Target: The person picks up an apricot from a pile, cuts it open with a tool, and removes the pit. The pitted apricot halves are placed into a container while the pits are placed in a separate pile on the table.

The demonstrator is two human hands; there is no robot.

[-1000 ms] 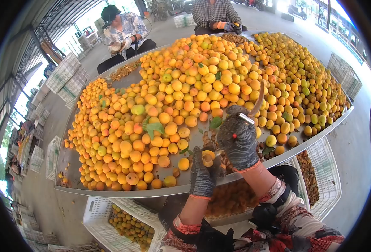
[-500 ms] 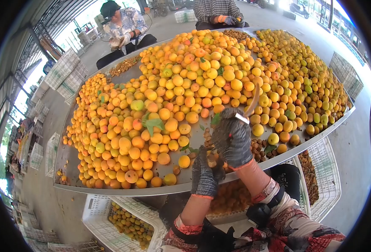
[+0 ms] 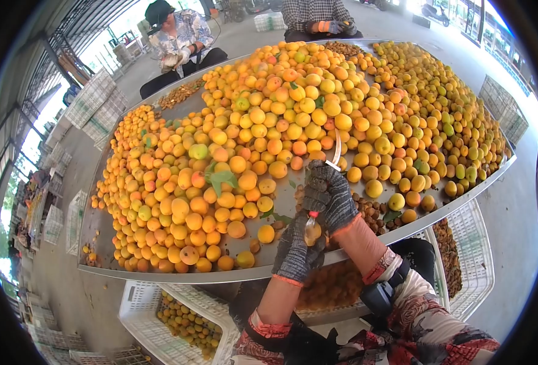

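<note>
My right hand (image 3: 331, 196), in a dark grey knit glove, is closed around the handle of a curved knife (image 3: 338, 146). Its pale blade points up and away over the fruit. Just below and left, my left hand (image 3: 298, 248) wears a matching glove and has its fingers curled. A small red and translucent piece (image 3: 311, 224) shows between the hands; I cannot tell what the left fingers hold. Both hands are over the near edge of a metal table (image 3: 244, 277) heaped with apricots (image 3: 220, 164). A single apricot (image 3: 266, 233) lies left of my left hand.
Brown pits (image 3: 371, 213) lie right of my hands. Below the table edge stand a white crate of small fruit (image 3: 214, 304) and another white crate (image 3: 472, 261) with brown pieces. Across the table sit a person in a patterned shirt (image 3: 187, 36) and a person in checks (image 3: 314, 12).
My right hand has turned and moved left and down, close to my left hand. The blade has swung left and stands more upright. My left hand has shifted slightly.
</note>
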